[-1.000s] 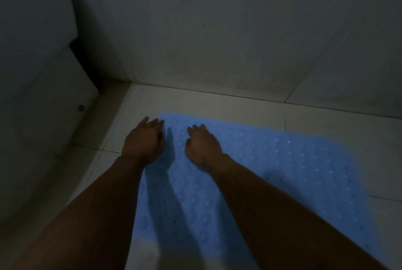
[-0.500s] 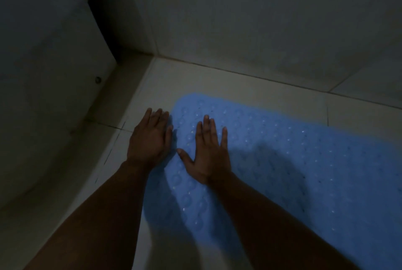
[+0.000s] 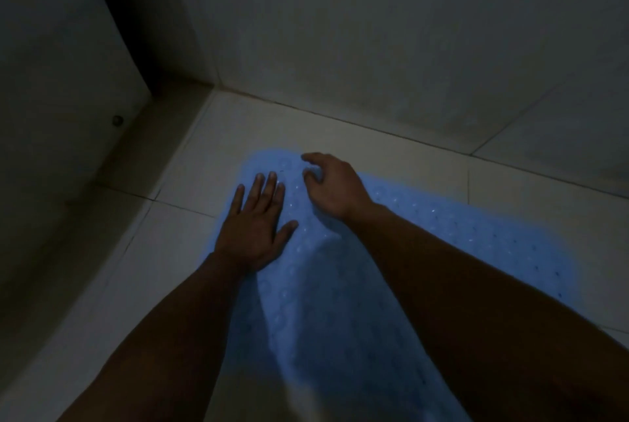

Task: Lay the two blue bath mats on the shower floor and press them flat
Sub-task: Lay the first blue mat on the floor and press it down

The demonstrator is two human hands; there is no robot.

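A blue bath mat [image 3: 459, 241] with small holes lies flat on the pale tiled shower floor [image 3: 190, 224], its far left corner near the wall corner. My left hand [image 3: 255, 224] lies palm down with straight fingers on the mat's left edge. My right hand [image 3: 335, 187] hovers over or touches the mat's far corner with loosely curled fingers that hold nothing. Only one mat is in sight; my forearms hide part of it.
Grey tiled walls [image 3: 374, 47] meet in a corner just beyond the mat. A raised ledge [image 3: 112, 183] runs along the left, below a panel with a small round screw [image 3: 117, 120]. The light is dim.
My left hand has slid from the floor onto the mat's left edge. My right hand has moved forward to the far corner and its fingers have curled loosely.
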